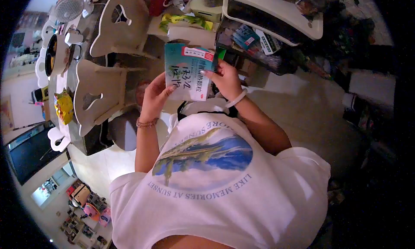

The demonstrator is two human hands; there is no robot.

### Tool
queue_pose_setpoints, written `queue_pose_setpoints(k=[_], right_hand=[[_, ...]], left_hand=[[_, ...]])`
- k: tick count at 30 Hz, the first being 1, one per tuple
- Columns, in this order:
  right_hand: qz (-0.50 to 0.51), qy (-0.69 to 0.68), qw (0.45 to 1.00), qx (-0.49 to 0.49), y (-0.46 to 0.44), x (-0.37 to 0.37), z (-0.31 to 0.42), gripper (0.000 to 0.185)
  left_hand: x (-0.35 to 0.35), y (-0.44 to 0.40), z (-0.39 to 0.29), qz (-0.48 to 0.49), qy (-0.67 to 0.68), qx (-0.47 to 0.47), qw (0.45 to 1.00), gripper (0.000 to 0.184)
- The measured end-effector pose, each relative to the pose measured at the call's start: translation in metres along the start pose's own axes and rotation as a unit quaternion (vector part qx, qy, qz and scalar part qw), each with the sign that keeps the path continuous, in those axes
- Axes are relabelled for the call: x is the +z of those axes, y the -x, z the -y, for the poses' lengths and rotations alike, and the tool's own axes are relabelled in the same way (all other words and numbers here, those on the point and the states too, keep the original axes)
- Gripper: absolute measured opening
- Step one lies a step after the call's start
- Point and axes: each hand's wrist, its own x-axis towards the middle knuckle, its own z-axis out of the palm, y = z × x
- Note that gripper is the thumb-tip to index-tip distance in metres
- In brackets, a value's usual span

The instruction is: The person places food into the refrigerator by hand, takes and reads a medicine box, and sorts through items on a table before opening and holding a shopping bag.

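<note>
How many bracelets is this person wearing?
2. A beaded bracelet is worn just behind the left hand, and a pale bracelet just behind the right hand. No others show, and none seems hidden.

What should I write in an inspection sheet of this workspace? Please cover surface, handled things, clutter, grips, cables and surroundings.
Surface: table at picture left, bearing a yellow packet and white mug.
Handled things: teal-and-white box, top flap raised.
Clutter: white-and-green box among packages, upper right.
Grips: left grip and right grip hold opposite sides of the teal-and-white box.
Cables: nothing clearly seen.
Surroundings: pale chairs, white fan; far right too dark to tell.
</note>
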Motion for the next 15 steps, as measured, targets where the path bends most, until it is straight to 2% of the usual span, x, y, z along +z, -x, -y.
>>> queue_pose_setpoints(k=[3, 4, 6, 9, 12, 13, 15], right_hand=[[0.075, -0.004, 0.996, 0.039, 0.006, 0.0, 0.003, 0.031], [0.143, 0.021, 0.982, 0.121, 0.012, 0.0, 0.002, 0.03], [0.186, 0.103, 0.974, 0.079, 0.023, 0.002, -0.019, 0.028], [0.161, -0.154, 0.943, 0.247, 0.028, 0.001, -0.016, 0.026], [0.092, -0.115, 0.965, 0.215, 0.024, -0.003, -0.043, 0.026], [0.067, -0.136, 0.965, 0.213, 0.023, -0.002, -0.021, 0.024], [0.083, -0.044, 0.98, 0.173, 0.019, -0.008, -0.052, 0.026]], left_hand=[[-0.001, -0.003, 0.011, -0.058, -0.012, 0.014, 0.998, 0.032], [-0.002, -0.004, 0.018, -0.08, -0.004, 0.016, 0.997, 0.027], [0.0, -0.004, 0.024, -0.11, 0.009, 0.007, 0.994, 0.019], [0.007, -0.005, 0.034, -0.132, 0.026, -0.013, 0.991, 0.012], [0.01, -0.008, 0.045, -0.138, 0.03, -0.008, 0.99, 0.011], [0.013, -0.008, 0.043, -0.136, 0.024, -0.004, 0.99, 0.01], [0.016, -0.009, 0.037, -0.128, 0.018, 0.001, 0.992, 0.009]])
